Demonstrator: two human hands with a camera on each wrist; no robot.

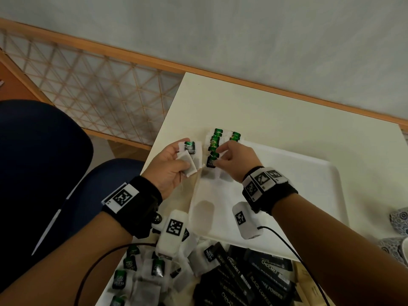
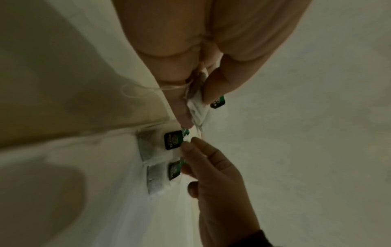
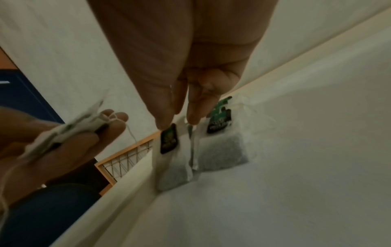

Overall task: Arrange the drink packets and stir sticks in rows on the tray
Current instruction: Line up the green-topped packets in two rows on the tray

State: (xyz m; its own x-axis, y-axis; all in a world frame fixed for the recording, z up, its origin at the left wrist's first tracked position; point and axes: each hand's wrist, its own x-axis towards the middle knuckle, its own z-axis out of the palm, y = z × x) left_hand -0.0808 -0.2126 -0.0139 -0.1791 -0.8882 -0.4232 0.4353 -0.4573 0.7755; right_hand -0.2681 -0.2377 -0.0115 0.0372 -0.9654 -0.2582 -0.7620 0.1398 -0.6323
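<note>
My left hand (image 1: 184,156) hovers over the table's left edge and grips a small bunch of white tea bags (image 1: 189,159) with green tags; the left wrist view shows its fingers (image 2: 213,86) clamped on the tea bags (image 2: 197,107). My right hand (image 1: 217,159) pinches one tea bag (image 1: 210,161) by its top at the far-left corner of the white tray (image 1: 309,173). From the right wrist, the thumb (image 3: 164,117) and forefinger hold this tea bag (image 3: 175,173) upright against the tray wall. Two short rows of tea bags (image 1: 215,140) lie overlapped behind it.
A loose pile of tea bags (image 1: 143,268) and black coffee and chocolate sachets (image 1: 254,279) lies on the table near me. Patterned cups (image 1: 398,219) stand at the right edge. A wooden lattice rail (image 1: 99,89) runs left of the table. Cables trail from both wrists.
</note>
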